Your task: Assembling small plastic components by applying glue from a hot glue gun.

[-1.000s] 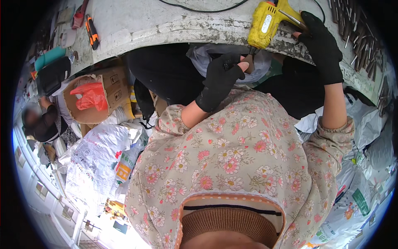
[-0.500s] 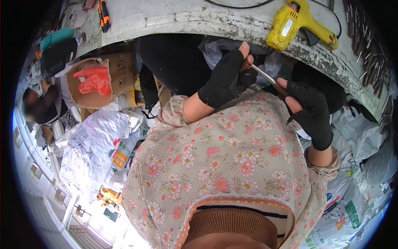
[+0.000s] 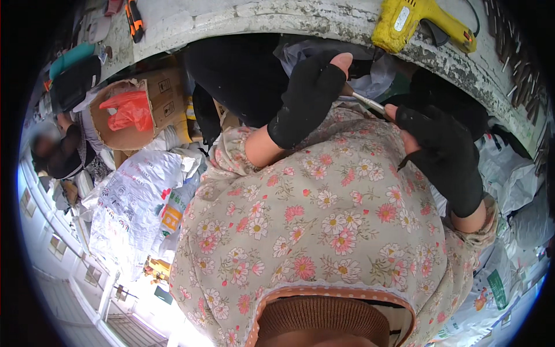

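Both my hands wear black fingerless gloves over floral sleeves. My left hand [image 3: 309, 95] is closed around one end of a thin pale rod [image 3: 365, 102], thumb pointing up. My right hand [image 3: 440, 151] pinches the rod's other end with its fingertips. The rod runs slanted between the two hands, just below the edge of the grey workbench [image 3: 260, 16]. A yellow glue gun [image 3: 413, 22] lies on the bench above the hands, untouched.
A row of dark sticks [image 3: 516, 40] lies on the bench's right end, an orange-and-black tool [image 3: 134, 20] at its left. Below left are a cardboard box [image 3: 159, 92] with a red bag [image 3: 130, 111], white sacks [image 3: 136, 199], and another person [image 3: 58, 151].
My right hand let go of the yellow glue gun on the bench and came down to the rod that my left hand holds. The left hand stayed about where it was.
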Available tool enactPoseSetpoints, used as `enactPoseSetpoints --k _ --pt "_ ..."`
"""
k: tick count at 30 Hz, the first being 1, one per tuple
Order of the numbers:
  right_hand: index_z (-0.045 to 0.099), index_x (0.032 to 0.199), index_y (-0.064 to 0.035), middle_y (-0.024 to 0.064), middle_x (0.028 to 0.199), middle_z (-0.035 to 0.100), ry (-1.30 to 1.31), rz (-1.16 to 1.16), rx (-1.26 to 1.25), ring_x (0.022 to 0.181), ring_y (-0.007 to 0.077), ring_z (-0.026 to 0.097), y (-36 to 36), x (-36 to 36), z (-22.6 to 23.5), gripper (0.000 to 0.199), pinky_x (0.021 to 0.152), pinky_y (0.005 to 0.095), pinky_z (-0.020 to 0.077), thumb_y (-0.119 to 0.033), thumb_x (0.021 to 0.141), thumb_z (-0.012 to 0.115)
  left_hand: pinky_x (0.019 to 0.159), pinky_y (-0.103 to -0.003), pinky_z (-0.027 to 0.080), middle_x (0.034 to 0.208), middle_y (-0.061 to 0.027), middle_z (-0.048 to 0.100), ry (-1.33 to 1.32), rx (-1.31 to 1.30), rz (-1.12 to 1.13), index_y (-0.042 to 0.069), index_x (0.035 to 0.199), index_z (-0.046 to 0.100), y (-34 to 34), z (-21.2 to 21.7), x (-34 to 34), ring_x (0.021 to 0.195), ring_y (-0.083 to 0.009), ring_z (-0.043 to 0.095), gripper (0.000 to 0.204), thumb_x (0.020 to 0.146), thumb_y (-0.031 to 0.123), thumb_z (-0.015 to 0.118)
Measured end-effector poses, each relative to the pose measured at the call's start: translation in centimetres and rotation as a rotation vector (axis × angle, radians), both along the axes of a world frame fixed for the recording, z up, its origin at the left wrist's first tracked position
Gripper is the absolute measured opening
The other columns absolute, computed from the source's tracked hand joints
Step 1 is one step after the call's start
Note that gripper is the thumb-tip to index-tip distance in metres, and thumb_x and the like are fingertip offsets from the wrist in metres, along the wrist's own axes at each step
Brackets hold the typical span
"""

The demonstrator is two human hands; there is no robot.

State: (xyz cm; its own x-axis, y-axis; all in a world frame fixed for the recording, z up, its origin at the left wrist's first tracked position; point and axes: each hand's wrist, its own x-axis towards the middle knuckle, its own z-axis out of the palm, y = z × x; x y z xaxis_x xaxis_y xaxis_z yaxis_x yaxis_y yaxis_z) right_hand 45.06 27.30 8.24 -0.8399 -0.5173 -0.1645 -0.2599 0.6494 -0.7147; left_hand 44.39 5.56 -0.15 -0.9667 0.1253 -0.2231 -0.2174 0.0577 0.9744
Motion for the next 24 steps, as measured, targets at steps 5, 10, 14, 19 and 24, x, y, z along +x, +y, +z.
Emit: enactPoseSetpoints --k 5,10,14,19,24 --pt "0.066 0.110 -0.0170 0.0065 0.067 0.051 -0.067 -0.037 -0.104 0.058 0.0208 0.052 -0.9 0.4 -1.1 0.044 0.052 0.0311 0.0412 -0.002 0.069 0.068 0.061 -0.026 0.045 0.076 -0.0082 0.063 -0.094 0.000 0.005 0.000 0.095 0.064 -0.2 -0.1 0.4 0.066 -0.0119 0.057 0.023 0.091 0.022 0.056" --pt "0.065 0.112 -0.0089 0.0102 0.086 0.065 -0.160 -0.030 -0.081 0.069 0.0174 0.060 -1.0 -0.2 -3.4 0.039 0.066 0.0253 0.0471 0.003 0.075 0.065 0.063 -0.028 0.045 0.078 -0.0077 0.063 -0.139 -0.018 -0.055 0.002 0.094 0.064 -0.8 -1.9 0.4 0.071 -0.0137 0.058 0.022 0.088 0.022 0.060" --pt "0.066 0.109 -0.0087 0.0118 0.078 0.066 -0.495 -0.230 -0.332 0.064 0.0168 0.060 -1.3 0.4 -7.8 0.031 0.061 0.0266 0.0468 -0.012 0.078 0.069 0.060 -0.026 0.042 0.083 -0.0032 0.059 0.197 -0.092 -0.307 0.005 0.096 0.066 -2.8 -3.5 0.3 0.072 -0.0111 0.055 0.021 0.078 0.015 0.072" --pt "0.065 0.108 -0.0045 0.0163 0.086 0.066 -0.329 -0.134 -0.247 0.073 0.0276 0.063 -1.3 0.5 -15.1 0.029 0.069 0.0336 0.0495 -0.013 0.080 0.065 0.070 -0.032 0.046 0.092 -0.0048 0.062 0.684 -0.684 -0.256 0.010 0.086 0.068 -4.1 -4.2 1.1 0.086 -0.0217 0.058 0.022 0.067 0.015 0.077" --pt "0.050 0.127 -0.0103 0.0188 0.120 0.056 -0.520 0.282 0.471 0.107 0.0315 0.056 -2.8 -4.1 -27.7 0.054 0.091 0.0374 0.0437 -0.043 0.084 0.054 0.066 -0.032 0.047 0.089 -0.0072 0.062 0.476 -0.435 -0.004 0.008 0.081 0.068 -2.7 -5.3 0.6 0.079 -0.0228 0.060 0.017 0.066 0.009 0.077"
